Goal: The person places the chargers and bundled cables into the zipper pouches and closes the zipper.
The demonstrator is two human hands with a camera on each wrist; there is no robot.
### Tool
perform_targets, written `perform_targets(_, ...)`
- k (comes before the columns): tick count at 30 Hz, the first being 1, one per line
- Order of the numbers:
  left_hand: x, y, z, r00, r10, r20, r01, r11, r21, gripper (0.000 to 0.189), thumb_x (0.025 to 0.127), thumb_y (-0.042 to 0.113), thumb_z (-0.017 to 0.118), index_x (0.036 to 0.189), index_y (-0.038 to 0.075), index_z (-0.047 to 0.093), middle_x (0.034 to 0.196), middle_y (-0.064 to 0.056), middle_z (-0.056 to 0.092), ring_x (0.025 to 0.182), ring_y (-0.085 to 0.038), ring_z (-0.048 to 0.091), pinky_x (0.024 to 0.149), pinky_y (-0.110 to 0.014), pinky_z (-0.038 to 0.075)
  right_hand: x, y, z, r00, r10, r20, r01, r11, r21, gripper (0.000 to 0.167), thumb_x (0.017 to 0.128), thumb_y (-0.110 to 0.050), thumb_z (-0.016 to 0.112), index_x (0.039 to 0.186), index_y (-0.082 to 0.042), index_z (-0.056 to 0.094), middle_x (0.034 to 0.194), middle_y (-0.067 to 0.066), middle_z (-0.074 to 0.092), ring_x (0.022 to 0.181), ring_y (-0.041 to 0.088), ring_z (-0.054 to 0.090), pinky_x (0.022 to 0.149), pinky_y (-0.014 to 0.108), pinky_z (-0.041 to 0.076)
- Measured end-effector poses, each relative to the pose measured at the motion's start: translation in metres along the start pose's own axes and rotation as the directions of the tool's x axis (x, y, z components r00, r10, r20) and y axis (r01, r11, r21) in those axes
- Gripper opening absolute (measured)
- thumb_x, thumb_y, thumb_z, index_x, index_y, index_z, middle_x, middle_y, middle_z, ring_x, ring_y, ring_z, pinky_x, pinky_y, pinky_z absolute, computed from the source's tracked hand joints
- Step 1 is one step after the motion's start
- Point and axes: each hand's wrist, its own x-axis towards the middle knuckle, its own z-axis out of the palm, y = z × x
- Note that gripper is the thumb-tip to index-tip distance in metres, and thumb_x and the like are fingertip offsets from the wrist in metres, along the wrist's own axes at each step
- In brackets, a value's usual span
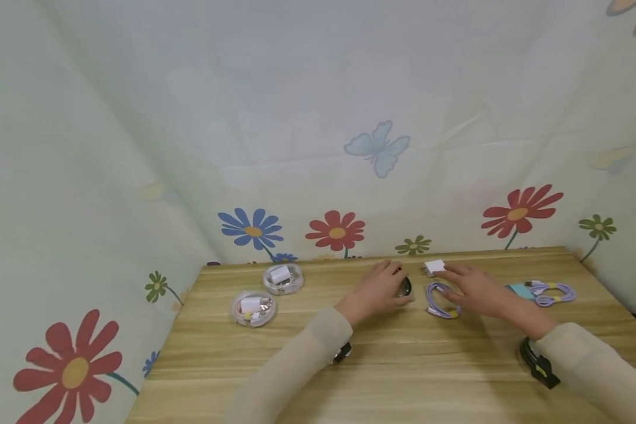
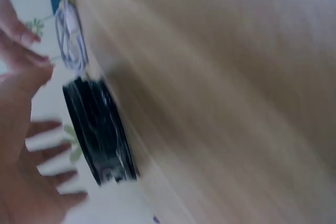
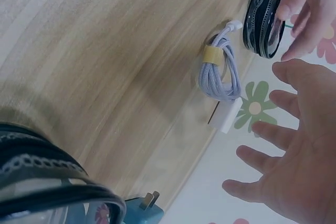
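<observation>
In the head view my left hand (image 1: 376,292) is over a round black zip case (image 1: 404,287). The left wrist view shows its fingers spread above the case (image 2: 100,129), with a gap between. My right hand (image 1: 477,291) hovers by a coiled lavender cable (image 1: 442,301) and a white charger plug (image 1: 434,268). In the right wrist view its fingers (image 3: 273,135) are extended and hold nothing. A yellow tie binds the lavender cable (image 3: 218,72), which lies against the white plug (image 3: 226,115). Part of the case is hidden behind my left hand.
Two clear round cases (image 1: 253,309) with white plugs and cables inside lie at left. A teal plug (image 1: 522,291) and another lavender cable (image 1: 553,293) lie at right. Another black case (image 1: 537,362) is by my right sleeve. A flowered curtain (image 1: 297,147) hangs behind the table.
</observation>
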Motion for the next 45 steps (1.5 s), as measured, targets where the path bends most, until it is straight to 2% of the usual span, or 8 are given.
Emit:
perform_targets(4, 0.0, 0.012, 0.008, 0.982, -0.177, 0.058, 0.174, 0.983, 0.06, 0.081, 0.096, 0.074, 0.041, 0.156, 0.018, 0.041, 0.162, -0.008, 0.034, 0.149, -0.035, 0.031, 0.117, -0.048, 0.036, -0.001, 0.001, 0.001, 1.0, -0.001, -0.008, 0.001, 1.0, 0.003, 0.048, 0.098, -0.027, 0.069, 0.139, -0.005, 0.06, 0.142, 0.033, 0.052, 0.119, 0.058, 0.054, 0.087, 0.072, 0.047)
perform_targets(7, 0.001, 0.016, 0.014, 0.969, -0.23, 0.087, 0.222, 0.971, 0.09, 0.086, 0.097, 0.074, 0.036, 0.16, 0.016, 0.033, 0.164, -0.009, 0.03, 0.151, -0.035, 0.028, 0.117, -0.046, 0.036, -0.002, 0.001, 0.002, 1.0, -0.004, -0.015, 0.004, 1.0, -0.002, 0.048, 0.097, -0.026, 0.069, 0.139, -0.004, 0.06, 0.141, 0.033, 0.052, 0.12, 0.058, 0.054, 0.088, 0.072, 0.046)
perform_targets(10, 0.002, 0.016, 0.016, 0.972, -0.212, 0.097, 0.203, 0.974, 0.095, 0.08, 0.101, 0.067, 0.036, 0.16, 0.013, 0.033, 0.164, -0.01, 0.031, 0.151, -0.033, 0.029, 0.118, -0.044, 0.035, -0.002, 0.0, 0.002, 1.0, -0.003, -0.017, 0.003, 1.0, -0.005, 0.048, 0.097, -0.026, 0.069, 0.139, -0.004, 0.06, 0.14, 0.032, 0.053, 0.119, 0.057, 0.054, 0.089, 0.071, 0.047)
perform_targets(19, -0.001, -0.001, 0.007, 0.985, -0.012, 0.174, 0.002, 0.998, 0.058, 0.066, 0.105, 0.048, 0.049, 0.16, 0.017, 0.032, 0.167, -0.003, 0.026, 0.155, -0.026, 0.021, 0.123, -0.043, 0.024, -0.003, -0.001, 0.003, 1.0, 0.01, -0.008, -0.01, 1.0, 0.016, 0.047, 0.098, -0.026, 0.068, 0.14, -0.007, 0.06, 0.139, 0.032, 0.054, 0.119, 0.057, 0.053, 0.087, 0.072, 0.046)
perform_targets(26, -0.005, 0.001, 0.007, 0.993, -0.051, 0.109, 0.042, 0.995, 0.087, 0.073, 0.101, 0.056, 0.053, 0.156, 0.009, 0.039, 0.162, -0.01, 0.035, 0.15, -0.025, 0.032, 0.122, -0.036, 0.028, -0.003, -0.004, 0.003, 1.0, -0.008, 0.003, 0.008, 1.0, 0.013, 0.049, 0.095, -0.025, 0.071, 0.138, -0.005, 0.06, 0.137, 0.03, 0.056, 0.116, 0.056, 0.055, 0.084, 0.069, 0.049)
perform_targets(33, -0.004, 0.008, 0.006, 0.996, -0.055, 0.071, 0.045, 0.989, 0.139, 0.057, 0.105, 0.045, 0.052, 0.145, 0.004, 0.053, 0.149, -0.012, 0.052, 0.141, -0.023, 0.046, 0.119, -0.034, 0.034, -0.002, -0.004, 0.009, 0.999, -0.045, 0.018, 0.045, 0.998, 0.04, 0.05, 0.092, -0.024, 0.075, 0.134, -0.001, 0.062, 0.134, 0.029, 0.057, 0.115, 0.055, 0.056, 0.09, 0.067, 0.048)
perform_targets(40, -0.008, 0.011, 0.006, 0.993, -0.098, 0.07, 0.094, 0.994, 0.05, 0.052, 0.108, 0.036, 0.044, 0.145, 0.001, 0.053, 0.149, -0.014, 0.052, 0.141, -0.022, 0.047, 0.118, -0.033, 0.034, -0.001, -0.004, 0.018, 0.997, -0.036, 0.061, 0.032, 0.997, 0.07, 0.062, 0.086, -0.03, 0.082, 0.136, 0.0, 0.059, 0.134, 0.03, 0.055, 0.113, 0.056, 0.056, 0.089, 0.064, 0.05)
perform_targets(45, -0.012, 0.015, 0.003, 0.99, -0.119, 0.08, 0.114, 0.991, 0.063, 0.05, 0.109, 0.037, 0.043, 0.146, 0.006, 0.053, 0.151, -0.01, 0.051, 0.141, -0.022, 0.047, 0.117, -0.034, 0.036, -0.003, -0.006, 0.023, 0.997, -0.039, 0.063, 0.033, 0.995, 0.098, 0.067, 0.084, -0.03, 0.084, 0.136, 0.004, 0.058, 0.133, 0.033, 0.055, 0.117, 0.055, 0.055, 0.093, 0.064, 0.048)
